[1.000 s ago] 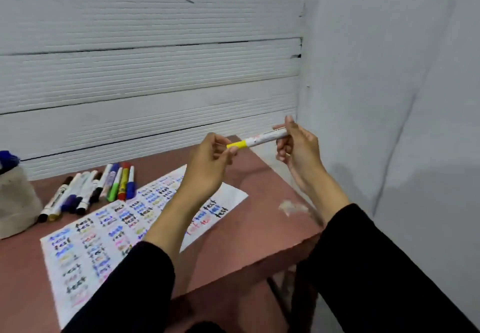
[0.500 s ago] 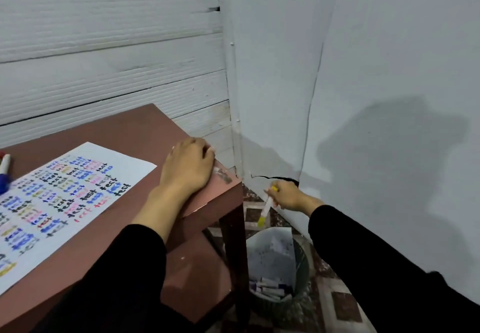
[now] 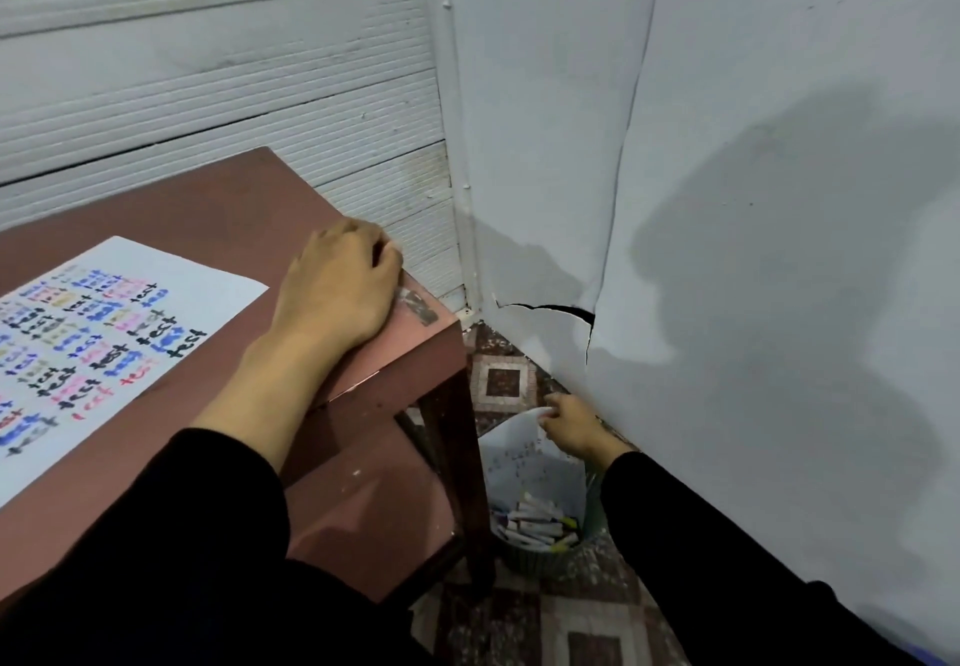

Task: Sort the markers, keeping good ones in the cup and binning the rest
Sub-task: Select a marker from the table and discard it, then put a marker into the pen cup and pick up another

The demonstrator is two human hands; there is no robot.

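One bin (image 3: 540, 559) of discarded markers (image 3: 535, 528), two hands, one test sheet (image 3: 104, 353).

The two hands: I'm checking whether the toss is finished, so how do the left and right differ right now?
The left hand rests on the table corner, its fingers curled over the far edge; the right hand hangs low above the bin, off the table. The left looks large and near; the right small and farther down. Neither visibly holds a marker; both arms wear black sleeves.
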